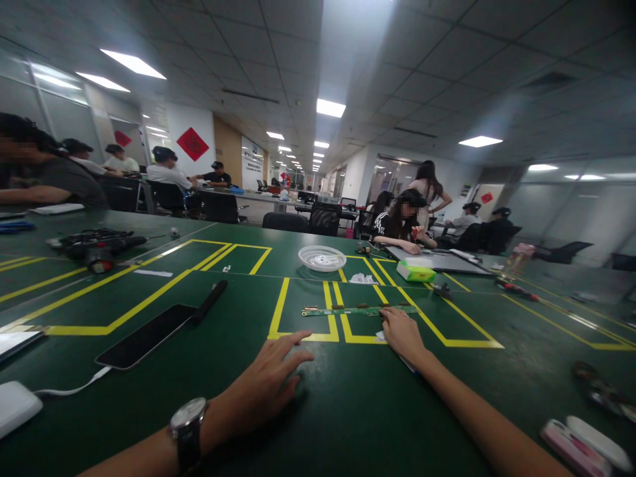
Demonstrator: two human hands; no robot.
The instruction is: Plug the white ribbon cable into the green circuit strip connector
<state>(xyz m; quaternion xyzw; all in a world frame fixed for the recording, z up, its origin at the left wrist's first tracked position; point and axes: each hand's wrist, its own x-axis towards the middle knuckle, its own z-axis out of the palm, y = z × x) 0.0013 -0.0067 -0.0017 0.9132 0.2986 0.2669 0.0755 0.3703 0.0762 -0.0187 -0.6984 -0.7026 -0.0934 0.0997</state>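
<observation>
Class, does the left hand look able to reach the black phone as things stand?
Probably yes: the left hand appears to hold nothing, its fingers are spread, and green tabletop stretches between it and the black phone.

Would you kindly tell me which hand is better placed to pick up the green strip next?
Probably the right hand: its fingers are at the green strip, towards its right end, while the left hand is open, short of it.

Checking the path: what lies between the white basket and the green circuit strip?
Flat yellow tape on the green tabletop, with white paper toward the right, in the head view.
</observation>
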